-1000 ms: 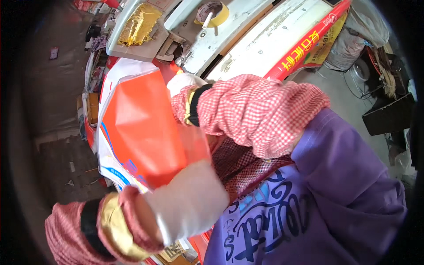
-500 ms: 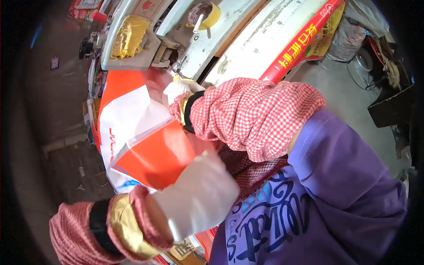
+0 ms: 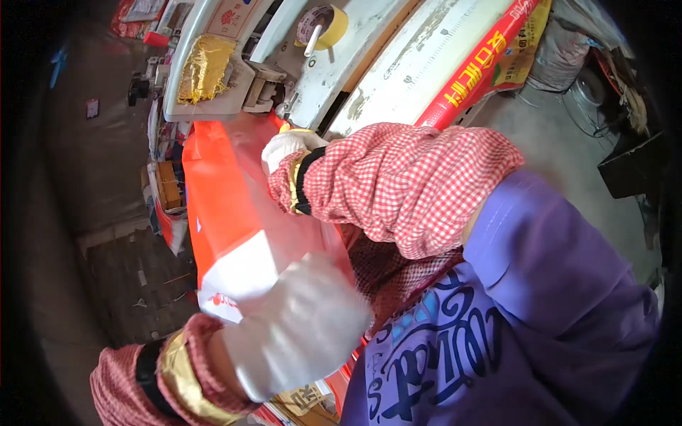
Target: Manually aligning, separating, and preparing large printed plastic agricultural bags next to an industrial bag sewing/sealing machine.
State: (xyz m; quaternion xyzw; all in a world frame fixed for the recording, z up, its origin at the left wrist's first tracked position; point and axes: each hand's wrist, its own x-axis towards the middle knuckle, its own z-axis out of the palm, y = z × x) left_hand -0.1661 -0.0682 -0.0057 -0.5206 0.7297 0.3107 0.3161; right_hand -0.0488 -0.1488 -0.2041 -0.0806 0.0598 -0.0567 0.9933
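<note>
A glossy red and white plastic sheet or bag (image 3: 231,206) hangs down in front of a white machine (image 3: 213,53). My right hand (image 3: 285,148), in a white glove, is closed at the sheet's upper right edge, just below the machine. A bit of yellow shows at its fingertips, and most of the fingers are hidden. Nearer to me, my left hand (image 3: 302,323), in a pale glove, lies over the sheet's lower part. Motion smears it, so its fingers cannot be made out. Red checked sleeves cover both forearms.
A roll of yellow tape (image 3: 330,30) rests on the machine's white arm. Beside it runs a worn white surface with ruler marks (image 3: 398,67). A long red printed package (image 3: 472,71) lies along its edge. Stacked goods (image 3: 167,188) stand at left; a dark box (image 3: 636,170) is at right.
The sheet has shifted and folded: more red and less white now face me, and its left edge has moved right. My left hand has moved slightly down and left. The right hand stays nearly in place.
</note>
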